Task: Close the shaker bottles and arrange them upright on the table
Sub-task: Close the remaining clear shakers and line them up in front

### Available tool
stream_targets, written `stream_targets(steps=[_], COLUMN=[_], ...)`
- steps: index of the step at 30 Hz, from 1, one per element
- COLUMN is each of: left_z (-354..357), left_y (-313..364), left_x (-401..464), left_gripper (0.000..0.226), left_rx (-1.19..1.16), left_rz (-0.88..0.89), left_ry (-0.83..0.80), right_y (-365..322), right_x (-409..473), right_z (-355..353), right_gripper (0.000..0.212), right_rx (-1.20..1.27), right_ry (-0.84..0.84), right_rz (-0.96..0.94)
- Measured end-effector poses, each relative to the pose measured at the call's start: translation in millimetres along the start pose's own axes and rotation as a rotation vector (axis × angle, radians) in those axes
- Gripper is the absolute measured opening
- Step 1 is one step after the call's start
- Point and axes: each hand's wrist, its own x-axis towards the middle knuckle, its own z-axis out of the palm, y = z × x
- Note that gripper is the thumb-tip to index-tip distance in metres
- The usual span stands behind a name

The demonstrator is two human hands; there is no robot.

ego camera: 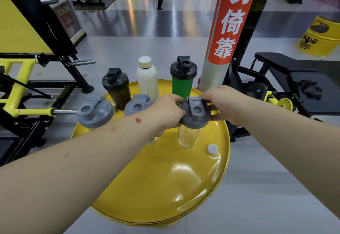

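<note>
Both of my hands are closed around the grey lid (pixel 195 113) of the clear shaker bottle (pixel 186 138), which stands upright on the yellow drum-top table (pixel 165 187). My left hand (pixel 166 113) grips the lid's left edge, fingers curled over the rim; my right hand (pixel 221 103) holds the right and far edge, fingertips near the hinge of the flip cap. The flip cap lies flat across the lid top. Whether the lid is fully seated on the bottle cannot be determined. To the left, partly behind my left wrist, stands a second grey-lidded shaker (pixel 137 106); its body is mostly hidden. Further left, at the table edge, stands a third grey-lidded shaker (pixel 95 111), upright. In the far row, from left to right, stand a black shaker (pixel 116 88), a white bottle with a pale cap (pixel 147 79), and a green shaker with a black lid (pixel 183 81), all upright. A small white cap (pixel 212 149) sits in the table surface, near the right rim. A red and silver post (pixel 223 31) rises just beyond the table.
</note>
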Motion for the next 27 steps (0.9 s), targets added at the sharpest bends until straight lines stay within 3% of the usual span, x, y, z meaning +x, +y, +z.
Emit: stream_targets(steps=[6, 8, 11, 14, 17, 20, 24, 27], left_z=[-18.1, -37.8, -78.6, -120.2, -155.8, -180.0, -196.6, -202.6], left_y=[8.4, 15.4, 17.3, 11.4, 4.8, -11.8, -37.7, -42.4], left_x=[-2.4, -8.2, -16.2, -22.6, -31.5, -39.7, -44.7, -42.3], left_gripper=[0.057, 0.054, 0.045, 0.04, 0.041, 0.051, 0.079, 0.089], left_rx=[0.132, 0.129, 0.124, 0.182, 0.405, 0.605, 0.663, 0.778], left_rz=[0.051, 0.085, 0.131, 0.172, 0.187, 0.068, -0.069, -0.042], left_ry=[0.05, 0.096, 0.21, 0.328, 0.438, 0.369, 0.176, 0.126], right_y=[-4.0, -13.3, -35.1, -54.4, -64.2, -67.1, -61.0, -53.2], right_x=[-4.7, -8.1, -15.8, -23.2, -22.5, -21.7, -21.0, -15.4], right_z=[0.8, 3.0, 13.6, 32.9, 58.6, 81.0, 108.3, 126.7], right_gripper=[0.016, 0.028, 0.031, 0.036, 0.041, 0.054, 0.104, 0.116], right_rx=[-0.023, -0.082, -0.187, -0.228, -0.351, -0.527, -0.775, -0.853], right_ry=[0.045, 0.122, 0.21, 0.194, 0.131, -0.017, -0.284, -0.296], right_rz=[-0.044, -0.164, -0.351, -0.502, -0.577, -0.592, -0.537, -0.536])
